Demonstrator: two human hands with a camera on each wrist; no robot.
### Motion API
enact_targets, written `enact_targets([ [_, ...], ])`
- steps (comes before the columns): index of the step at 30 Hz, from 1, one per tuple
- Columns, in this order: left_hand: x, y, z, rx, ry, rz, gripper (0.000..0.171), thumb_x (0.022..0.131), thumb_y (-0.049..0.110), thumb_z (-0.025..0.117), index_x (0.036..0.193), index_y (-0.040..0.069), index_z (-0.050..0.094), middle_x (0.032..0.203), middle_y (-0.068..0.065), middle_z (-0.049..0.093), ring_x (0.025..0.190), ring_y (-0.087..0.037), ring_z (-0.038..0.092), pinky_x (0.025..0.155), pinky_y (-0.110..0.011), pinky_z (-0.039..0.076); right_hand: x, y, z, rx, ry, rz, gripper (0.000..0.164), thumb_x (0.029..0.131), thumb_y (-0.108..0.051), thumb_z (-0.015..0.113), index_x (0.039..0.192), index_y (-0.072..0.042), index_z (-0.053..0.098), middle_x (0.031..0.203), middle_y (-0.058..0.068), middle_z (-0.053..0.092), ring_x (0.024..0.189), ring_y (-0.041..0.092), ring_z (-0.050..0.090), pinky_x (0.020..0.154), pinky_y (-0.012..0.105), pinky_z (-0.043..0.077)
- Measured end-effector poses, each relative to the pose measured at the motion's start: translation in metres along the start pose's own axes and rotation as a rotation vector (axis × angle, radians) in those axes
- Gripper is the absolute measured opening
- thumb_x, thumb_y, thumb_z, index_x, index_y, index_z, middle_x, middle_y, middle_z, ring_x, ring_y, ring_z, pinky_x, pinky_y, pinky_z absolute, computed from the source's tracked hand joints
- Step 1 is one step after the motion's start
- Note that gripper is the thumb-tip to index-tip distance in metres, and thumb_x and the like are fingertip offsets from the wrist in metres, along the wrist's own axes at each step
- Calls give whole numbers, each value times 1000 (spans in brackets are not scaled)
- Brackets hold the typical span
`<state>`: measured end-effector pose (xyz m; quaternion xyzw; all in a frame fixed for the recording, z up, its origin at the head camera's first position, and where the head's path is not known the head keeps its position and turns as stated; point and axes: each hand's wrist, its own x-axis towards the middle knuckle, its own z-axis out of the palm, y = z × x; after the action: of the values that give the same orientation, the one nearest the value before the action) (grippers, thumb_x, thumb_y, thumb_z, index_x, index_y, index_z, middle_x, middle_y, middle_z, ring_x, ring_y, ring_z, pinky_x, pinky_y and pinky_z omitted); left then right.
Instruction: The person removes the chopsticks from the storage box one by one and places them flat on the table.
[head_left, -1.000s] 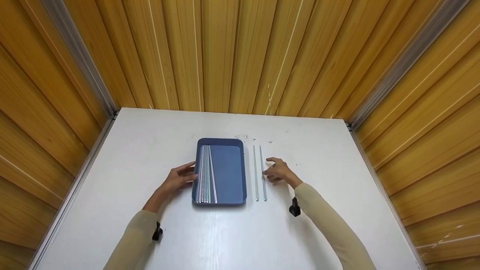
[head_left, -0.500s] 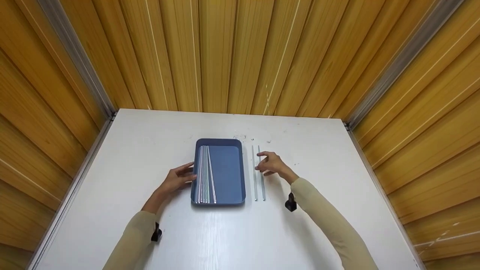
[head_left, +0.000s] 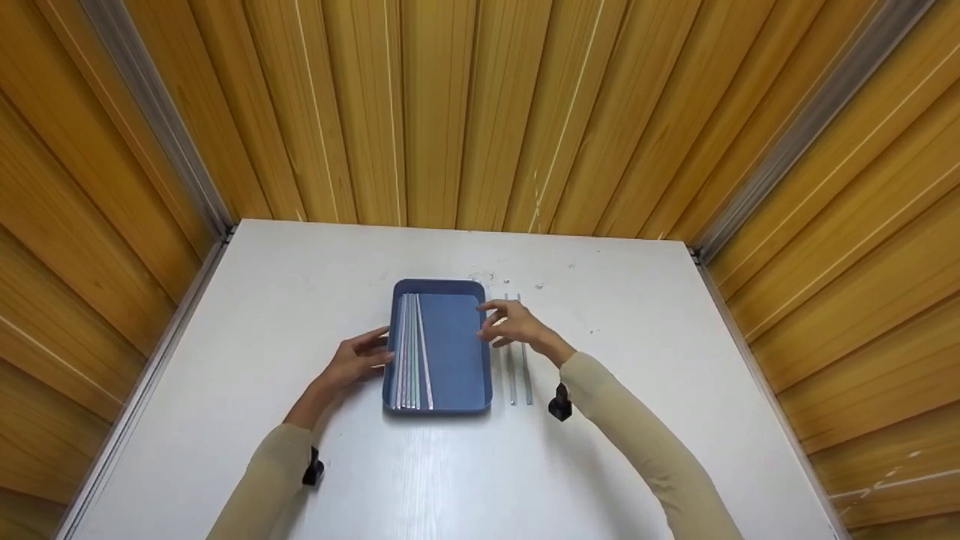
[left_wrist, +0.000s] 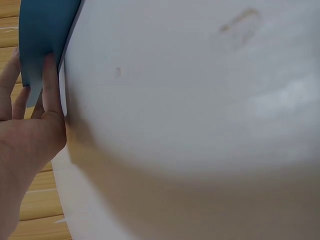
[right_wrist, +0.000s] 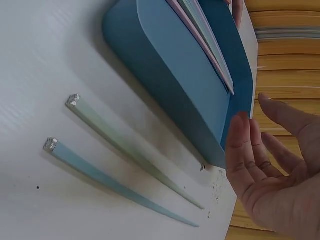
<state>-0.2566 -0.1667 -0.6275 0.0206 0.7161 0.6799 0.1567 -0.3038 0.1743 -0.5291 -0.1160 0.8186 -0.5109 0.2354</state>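
A blue rectangular tray (head_left: 456, 352) lies on the white table, with several pastel chopsticks (head_left: 406, 352) side by side along its left part. One of these slants away from the others. My left hand (head_left: 356, 361) rests its extended fingers against the tray's left wall. Over the tray's right rim hovers my right hand (head_left: 519, 325), fingers loosely bent and nothing held. Beneath it, a pale green chopstick (right_wrist: 122, 146) and a pale blue chopstick (right_wrist: 115, 185) lie apart on the table, right of the tray. The hand partly covers both in the head view.
The white table (head_left: 315, 270) is bounded by yellow wood-patterned walls (head_left: 435, 112) behind and at both sides. Small dark specks (head_left: 487, 277) mark its surface behind the tray. A black wrist camera (head_left: 560, 405) sits under the right sleeve.
My right hand has moved left from beside the two loose chopsticks to above the tray's right rim. My left hand, the tray and the chopsticks have stayed in place.
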Motion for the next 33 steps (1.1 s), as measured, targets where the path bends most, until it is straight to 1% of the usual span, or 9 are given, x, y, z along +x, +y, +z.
enact_targets([
  [3,2,1,2,7,6,-3,69,95,9,73,156,6,41,152,-29,48,122,-22,63,100,-37,60,5,-2,7,-3,-14,-19,60,90,-2,74,145,4,52,94,3,67,82,13,72,83,43,65],
  [6,-2,1,0,14,16,-8,69,95,9,72,156,6,41,151,-29,48,124,-26,63,100,-38,59,13,-3,21,12,-42,-39,62,89,-1,75,145,6,50,93,2,69,78,7,69,82,41,65],
  [9,-3,1,1,16,21,-22,69,95,10,73,156,7,41,152,-28,48,127,-29,62,100,-38,59,20,-2,33,64,-63,-41,62,88,4,74,145,9,49,93,6,70,77,6,68,85,41,65],
  [13,-1,3,4,16,39,-38,68,95,11,73,156,9,42,153,-27,48,132,-33,59,100,-39,60,28,2,48,110,-71,-42,64,86,9,73,144,12,47,92,8,69,74,5,67,84,33,65],
  [19,-1,5,7,38,38,-44,68,96,13,73,156,9,42,155,-27,46,135,-37,56,103,-42,58,37,8,65,93,-60,-45,66,85,12,72,145,12,45,88,6,65,71,7,65,79,28,65],
  [24,-1,4,6,38,28,-46,69,95,14,73,157,10,41,155,-26,46,134,-34,57,101,-38,59,40,8,75,23,-39,-46,71,83,8,76,147,9,45,96,16,67,74,7,60,78,23,62],
  [28,0,3,5,33,21,-58,70,95,13,73,157,12,41,155,-25,47,131,-32,60,101,-36,59,42,8,81,-24,-20,-38,74,82,6,78,148,7,44,103,23,68,75,8,60,78,26,64],
  [30,0,3,4,26,18,-61,70,95,13,73,157,13,41,155,-24,47,131,-32,60,101,-36,59,43,9,84,-25,-7,-27,75,82,6,78,149,6,45,101,20,67,73,9,61,77,29,65],
  [33,-1,3,3,23,14,-60,70,96,13,73,158,13,40,155,-24,47,131,-32,60,102,-37,58,44,12,89,21,-7,-5,77,81,8,78,149,5,43,96,14,61,71,13,64,74,34,66],
])
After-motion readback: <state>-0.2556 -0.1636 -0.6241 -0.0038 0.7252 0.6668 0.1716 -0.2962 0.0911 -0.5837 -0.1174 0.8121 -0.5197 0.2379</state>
